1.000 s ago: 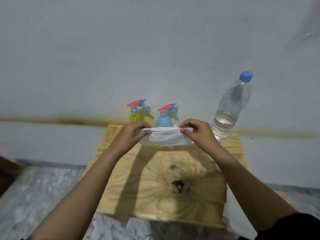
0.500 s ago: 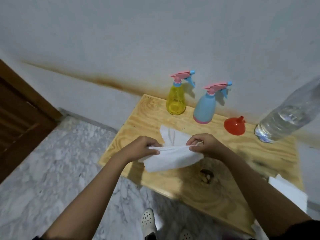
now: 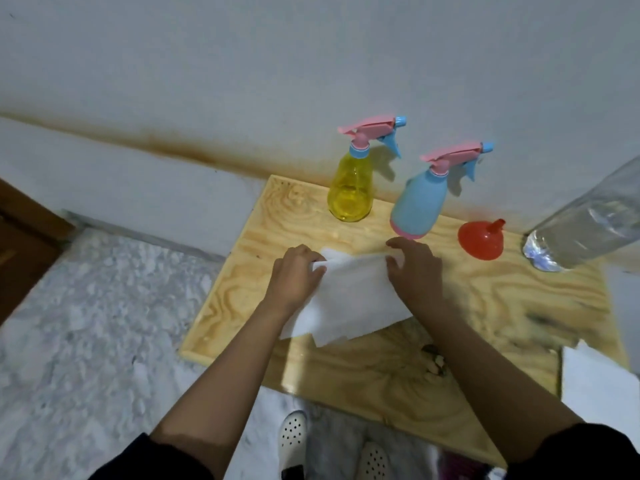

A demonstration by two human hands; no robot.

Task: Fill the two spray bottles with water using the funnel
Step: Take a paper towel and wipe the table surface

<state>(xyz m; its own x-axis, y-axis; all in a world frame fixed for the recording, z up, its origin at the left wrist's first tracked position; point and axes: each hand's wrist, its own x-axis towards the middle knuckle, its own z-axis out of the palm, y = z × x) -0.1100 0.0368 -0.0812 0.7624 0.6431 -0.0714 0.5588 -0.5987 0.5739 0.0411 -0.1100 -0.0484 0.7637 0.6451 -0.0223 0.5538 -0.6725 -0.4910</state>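
A yellow spray bottle (image 3: 351,188) and a blue spray bottle (image 3: 417,206), both with pink trigger heads, stand at the back of the wooden table (image 3: 502,299). A red funnel (image 3: 480,241) lies mouth-down to the right of the blue bottle. A clear water bottle (image 3: 588,230) stands at the right edge, partly cut off. My left hand (image 3: 294,280) and my right hand (image 3: 415,271) pinch the top corners of a white tissue (image 3: 349,303) that lies spread over the table, in front of the blue bottle.
A white wall rises right behind the table. Marble floor lies to the left, with a brown wooden door (image 3: 24,251) at the far left. White paper (image 3: 599,379) hangs at the table's right front corner. White perforated shoes (image 3: 294,434) show below the table edge.
The view has swung left and down. Both hands have lowered the tissue from in front of the spray bottles onto the tabletop, and it has spread out flatter.
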